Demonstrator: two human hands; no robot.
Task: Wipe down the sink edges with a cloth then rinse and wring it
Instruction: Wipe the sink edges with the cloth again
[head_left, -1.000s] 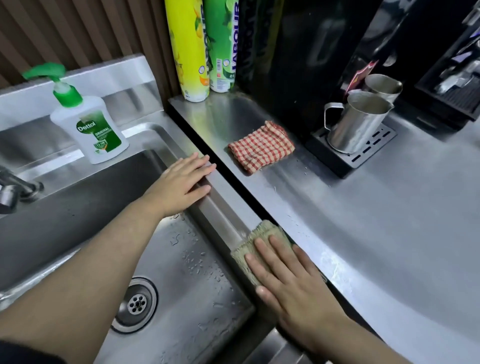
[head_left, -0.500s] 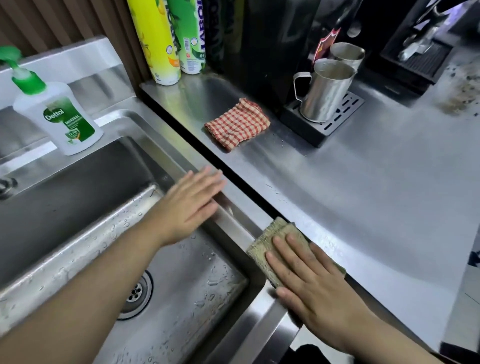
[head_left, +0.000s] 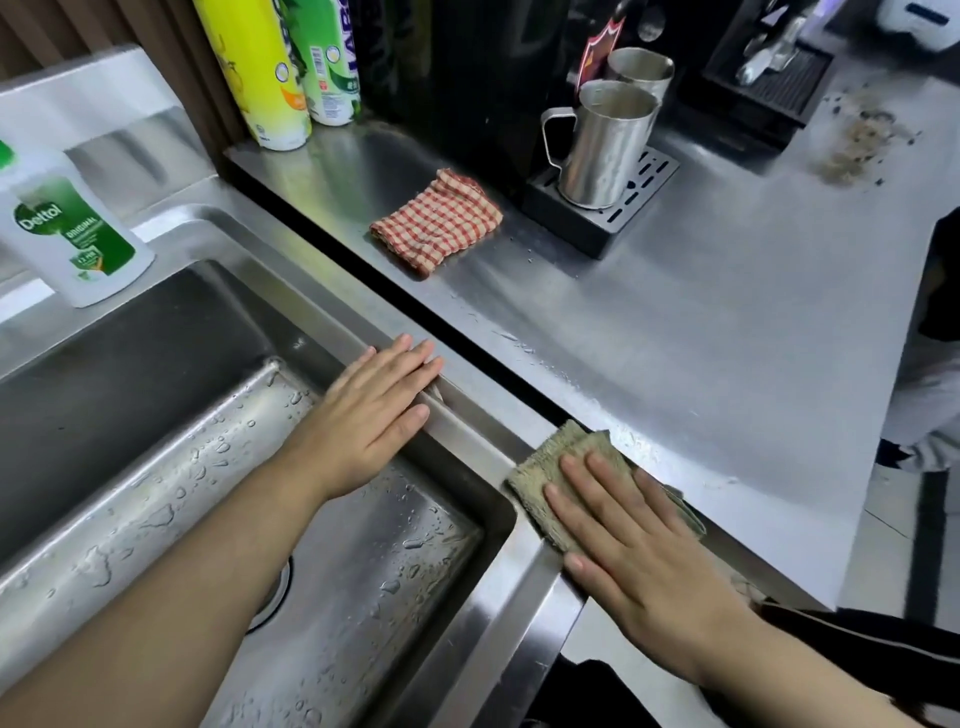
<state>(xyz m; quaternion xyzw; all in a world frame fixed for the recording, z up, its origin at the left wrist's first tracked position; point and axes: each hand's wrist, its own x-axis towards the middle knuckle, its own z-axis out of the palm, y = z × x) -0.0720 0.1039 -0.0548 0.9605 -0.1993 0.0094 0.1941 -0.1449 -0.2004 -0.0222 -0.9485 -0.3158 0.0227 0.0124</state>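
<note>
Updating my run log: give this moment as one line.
step: wiping edge | right hand: flat, pressing beige woven cloth onto steel sink's right rim | left hand: flat on same rim, empty | pending: rinse, wring

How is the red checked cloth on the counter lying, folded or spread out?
Folded. The red checked cloth sits as a compact pad on the counter, with layered edges showing along its sides.
</note>
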